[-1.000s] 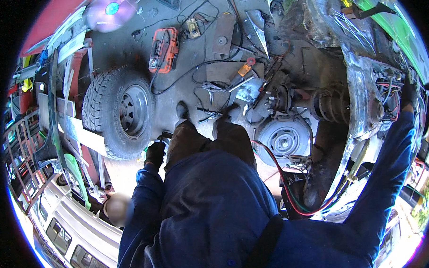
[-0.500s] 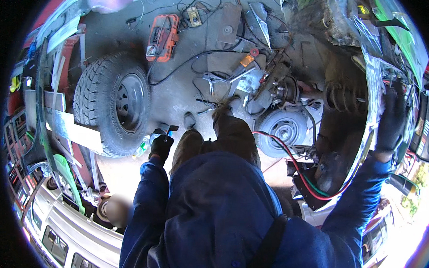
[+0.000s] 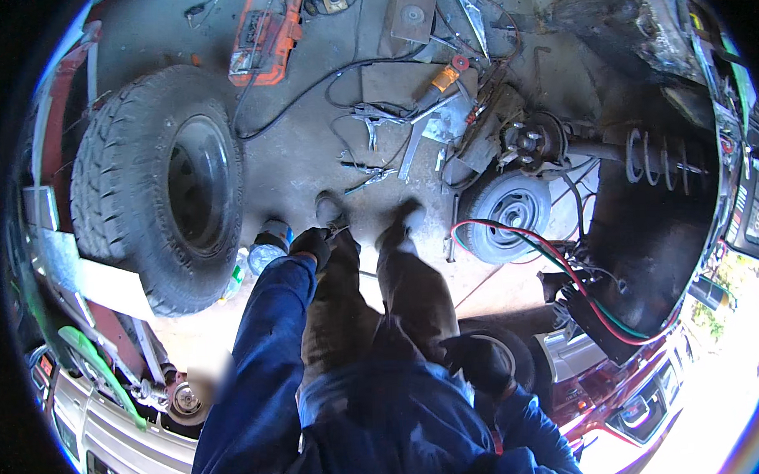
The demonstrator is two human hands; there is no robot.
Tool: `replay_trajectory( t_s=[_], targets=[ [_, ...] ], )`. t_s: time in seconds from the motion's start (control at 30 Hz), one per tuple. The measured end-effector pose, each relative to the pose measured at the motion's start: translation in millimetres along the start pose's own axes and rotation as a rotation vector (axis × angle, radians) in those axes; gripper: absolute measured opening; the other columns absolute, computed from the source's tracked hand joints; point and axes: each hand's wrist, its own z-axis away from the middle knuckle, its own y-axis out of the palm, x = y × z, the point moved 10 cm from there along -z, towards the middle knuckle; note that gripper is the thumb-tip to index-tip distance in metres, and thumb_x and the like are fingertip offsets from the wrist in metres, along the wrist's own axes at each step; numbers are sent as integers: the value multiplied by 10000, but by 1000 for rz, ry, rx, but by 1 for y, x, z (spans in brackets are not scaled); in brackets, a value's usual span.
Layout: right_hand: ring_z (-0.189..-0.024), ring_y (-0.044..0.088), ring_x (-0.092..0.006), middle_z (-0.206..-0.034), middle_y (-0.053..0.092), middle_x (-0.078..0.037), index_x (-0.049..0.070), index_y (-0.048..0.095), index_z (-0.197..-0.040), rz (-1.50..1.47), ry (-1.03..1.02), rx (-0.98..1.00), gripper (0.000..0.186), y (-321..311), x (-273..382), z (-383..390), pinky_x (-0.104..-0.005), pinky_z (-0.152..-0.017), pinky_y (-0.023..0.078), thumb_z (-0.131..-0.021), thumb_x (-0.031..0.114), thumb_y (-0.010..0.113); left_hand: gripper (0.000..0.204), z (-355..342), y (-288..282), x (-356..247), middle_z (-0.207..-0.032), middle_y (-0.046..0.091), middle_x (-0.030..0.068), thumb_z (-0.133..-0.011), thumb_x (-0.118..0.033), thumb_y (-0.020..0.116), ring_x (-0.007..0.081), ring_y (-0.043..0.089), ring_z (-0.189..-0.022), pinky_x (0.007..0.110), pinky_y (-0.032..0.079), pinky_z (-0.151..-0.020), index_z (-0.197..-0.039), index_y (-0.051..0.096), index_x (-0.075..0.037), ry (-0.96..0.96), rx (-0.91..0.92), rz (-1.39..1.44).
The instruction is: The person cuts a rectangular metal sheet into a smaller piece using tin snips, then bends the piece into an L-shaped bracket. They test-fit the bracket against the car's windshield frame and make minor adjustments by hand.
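My left hand (image 3: 315, 246), in a dark glove, is in front of my left leg. Its fingers are closed around a small thin tool (image 3: 338, 231), of which only the tip shows, too little to name its kind. A clear bottle with a blue part (image 3: 267, 246) stands on the floor just left of that hand. My right hand (image 3: 482, 365), also dark-gloved, is down beside my right hip. Its fingers blend into the shadow, so I cannot make out whether it grips anything.
A big off-road tyre (image 3: 156, 190) stands at my left. An orange toolbox (image 3: 266, 39), an angle grinder (image 3: 441, 83), pliers (image 3: 372, 177) and cables lie ahead. At right are a smaller wheel (image 3: 506, 218), a coil spring (image 3: 657, 159), a wheel hub (image 3: 533, 141) and red and green hoses (image 3: 595, 309).
My right hand has left the vehicle body at far right and dropped to my hip. My left hand has moved right, before my leg, with the tool still in it. My view has shifted.
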Motion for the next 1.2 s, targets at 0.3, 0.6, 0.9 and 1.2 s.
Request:
replay_trajectory(
  t_s=[0.3, 0.6, 0.9, 1.2],
  targets=[
    [-817, 731, -183, -973, 778, -115, -3, 741, -1223, 37, 374, -17, 312, 12, -207, -47, -346, -745, 589, -1053, 236, 633, 513, -174, 128, -28, -1228, 751, 172, -966, -413, 665, 382, 736, -1078, 526, 572, -932, -1418, 673, -170, 115, -39, -57],
    [-686, 732, -188, -846, 778, -118, -11, 744, -1092, -522, 534, -216, 328, -37, -319, -56, -325, -561, 554, -1109, 263, 566, 459, -332, 231, -13, -1105, 730, 180, -924, -303, 724, 404, 753, -843, 553, 598, -749, -1329, 578, -144, 230, -239, -175],
    [-667, 728, -205, -860, 770, -145, -11, 731, -1068, -697, 599, -196, 266, -53, -318, -75, -339, -495, 537, -1107, 183, 553, 421, -352, 255, -15, -1077, 721, 207, -895, -249, 721, 398, 756, -857, 560, 599, -761, -1267, 590, -102, 328, -164, -271],
    [-591, 664, -213, -916, 743, -123, -6, 666, -1153, -433, 434, -46, 287, -45, -304, -57, -315, -476, 494, -1116, 245, 532, 345, -193, 190, -198, -1077, 671, 158, -896, -295, 726, 418, 712, -909, 519, 578, -770, -1198, 656, -144, 722, -69, 201]
  ],
)
